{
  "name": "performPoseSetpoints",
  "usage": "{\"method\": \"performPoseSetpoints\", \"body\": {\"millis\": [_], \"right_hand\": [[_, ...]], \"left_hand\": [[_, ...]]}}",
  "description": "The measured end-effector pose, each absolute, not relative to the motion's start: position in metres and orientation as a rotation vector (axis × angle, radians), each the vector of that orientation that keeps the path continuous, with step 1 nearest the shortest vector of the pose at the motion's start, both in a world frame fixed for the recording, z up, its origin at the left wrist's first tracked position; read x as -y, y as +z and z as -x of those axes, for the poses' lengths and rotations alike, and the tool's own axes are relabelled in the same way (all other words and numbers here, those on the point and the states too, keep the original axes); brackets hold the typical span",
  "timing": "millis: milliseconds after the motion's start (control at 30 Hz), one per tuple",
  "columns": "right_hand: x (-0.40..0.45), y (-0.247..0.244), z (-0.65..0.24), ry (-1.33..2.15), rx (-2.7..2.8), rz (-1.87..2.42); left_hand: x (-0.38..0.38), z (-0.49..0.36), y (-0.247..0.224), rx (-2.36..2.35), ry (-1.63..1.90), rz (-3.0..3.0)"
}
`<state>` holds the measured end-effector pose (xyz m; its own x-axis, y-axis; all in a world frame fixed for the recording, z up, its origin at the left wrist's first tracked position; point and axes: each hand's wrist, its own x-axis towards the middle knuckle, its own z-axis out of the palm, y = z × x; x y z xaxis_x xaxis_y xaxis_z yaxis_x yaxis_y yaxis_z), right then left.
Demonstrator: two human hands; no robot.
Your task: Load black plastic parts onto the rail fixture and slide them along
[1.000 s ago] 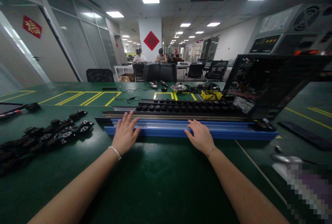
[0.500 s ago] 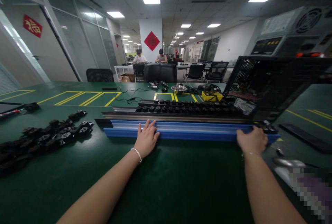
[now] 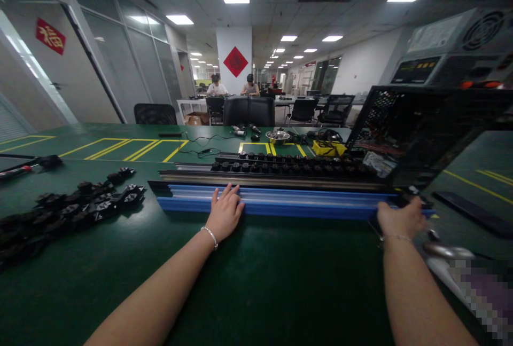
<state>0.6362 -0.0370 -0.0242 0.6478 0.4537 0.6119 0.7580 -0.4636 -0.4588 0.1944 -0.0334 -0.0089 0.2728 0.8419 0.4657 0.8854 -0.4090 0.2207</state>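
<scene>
In the head view, a long blue rail (image 3: 304, 211) is seen laid from left to right across the green table (image 3: 280, 282), in front of the person. Its straight walls are coloured blue, and a paler, shiny groove is shown along its length. It is placed just beside the darker rails (image 3: 280, 181) behind it.

The two hands are held well apart. The left hand (image 3: 225, 207) is laid on the rail left of its middle, with the palm turned down and the fingers a little spread. The right hand (image 3: 403, 218) is placed at the right end, with the thumb pointed to the left; whether the rail is gripped by it cannot be told.

The right end is partly hidden by this hand, and small black parts (image 3: 414, 192) there are hard to distinguish. Both forearms are cut off by the lower edge.
</scene>
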Motion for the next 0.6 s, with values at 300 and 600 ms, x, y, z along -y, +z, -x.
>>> {"method": "performPoseSetpoints", "body": {"millis": [300, 600], "right_hand": [[0.040, -0.011, -0.624, -0.387, 0.736, 2.096], [0.041, -0.008, -0.615, -0.410, 0.684, 2.055]], "left_hand": [[0.035, -0.192, -0.009, 1.600, -0.787, 2.444], [0.036, -0.192, -0.007, 1.603, -0.783, 2.457]]}}
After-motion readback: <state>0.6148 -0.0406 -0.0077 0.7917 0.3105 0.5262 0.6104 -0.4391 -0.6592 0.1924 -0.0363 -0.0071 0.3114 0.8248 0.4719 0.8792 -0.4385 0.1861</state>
